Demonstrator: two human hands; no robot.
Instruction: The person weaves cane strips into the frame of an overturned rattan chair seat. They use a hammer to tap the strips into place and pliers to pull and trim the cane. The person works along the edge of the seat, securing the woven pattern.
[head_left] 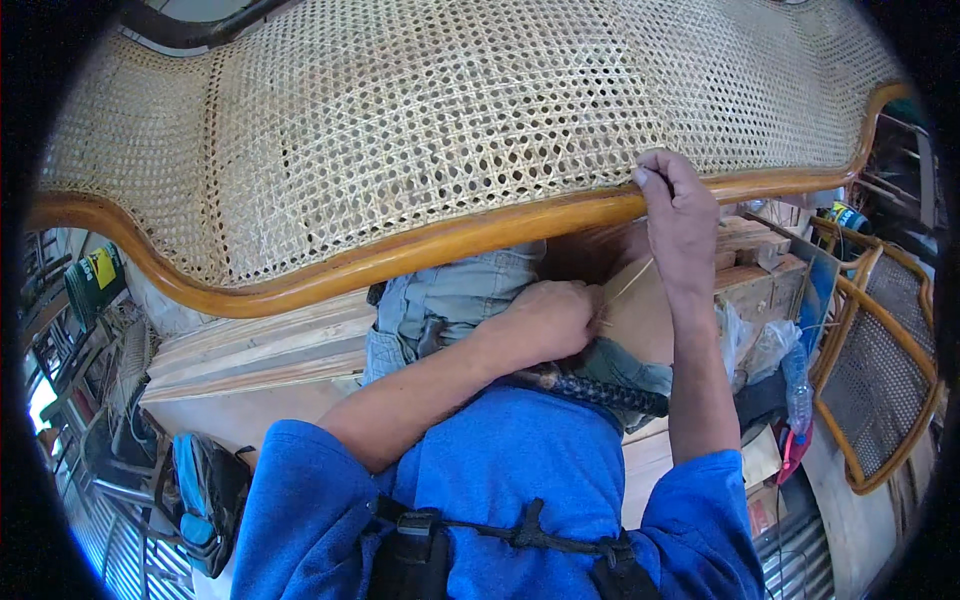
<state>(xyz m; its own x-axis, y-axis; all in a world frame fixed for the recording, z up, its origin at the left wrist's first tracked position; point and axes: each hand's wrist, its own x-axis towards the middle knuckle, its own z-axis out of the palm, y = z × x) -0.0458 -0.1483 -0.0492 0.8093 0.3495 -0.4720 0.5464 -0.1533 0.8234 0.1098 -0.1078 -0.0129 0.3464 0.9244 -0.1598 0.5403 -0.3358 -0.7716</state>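
A woven cane panel (450, 120) in a curved, varnished wooden frame (420, 250) spans the upper part of the head view and lies across my lap. My right hand (682, 215) is at the near rail, thumb and forefinger pinched together at the edge of the weave; what is between them is too small to make out. Below the rail, over my thighs, my left hand (550, 318) is closed, its fingertips partly hidden. A thin pale cane strand (628, 283) runs from its fingers up toward my right wrist.
Wooden planks (260, 340) form the seat beneath me. On the right stand a smaller cane-and-wood frame (880, 360), a plastic bottle (798, 390) and clear plastic bags (772, 345). A blue and black backpack (205, 500) lies at the lower left, near a dark green container (97, 285).
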